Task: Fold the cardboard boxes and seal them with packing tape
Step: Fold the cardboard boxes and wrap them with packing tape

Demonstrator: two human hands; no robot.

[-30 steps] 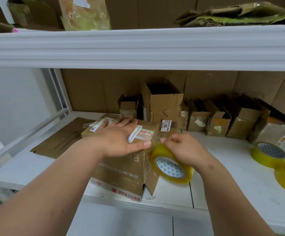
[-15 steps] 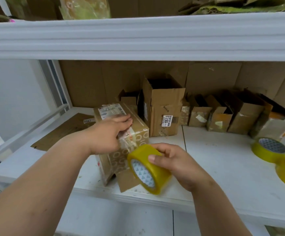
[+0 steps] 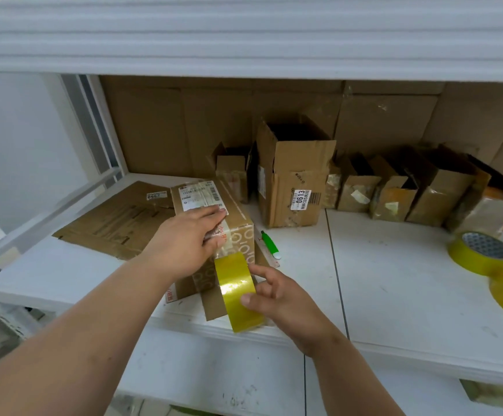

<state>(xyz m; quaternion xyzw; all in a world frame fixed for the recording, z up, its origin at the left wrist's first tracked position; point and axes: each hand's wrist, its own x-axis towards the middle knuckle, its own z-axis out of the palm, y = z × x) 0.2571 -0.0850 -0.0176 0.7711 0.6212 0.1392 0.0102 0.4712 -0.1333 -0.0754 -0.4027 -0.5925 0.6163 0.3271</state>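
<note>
The left hand (image 3: 188, 243) presses flat, fingers straight, on top of the closed cardboard box (image 3: 235, 219) at the front of the white bench (image 3: 394, 280). The right hand (image 3: 277, 298) grips the yellow tape roll (image 3: 236, 291) against the box's near end. Two spare tape rolls (image 3: 481, 253) lie far right.

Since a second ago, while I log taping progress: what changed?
The box was turned end-on; the right hand drew the tape roll down its near end. The left hand still presses the top. Spare rolls unmoved.
</note>
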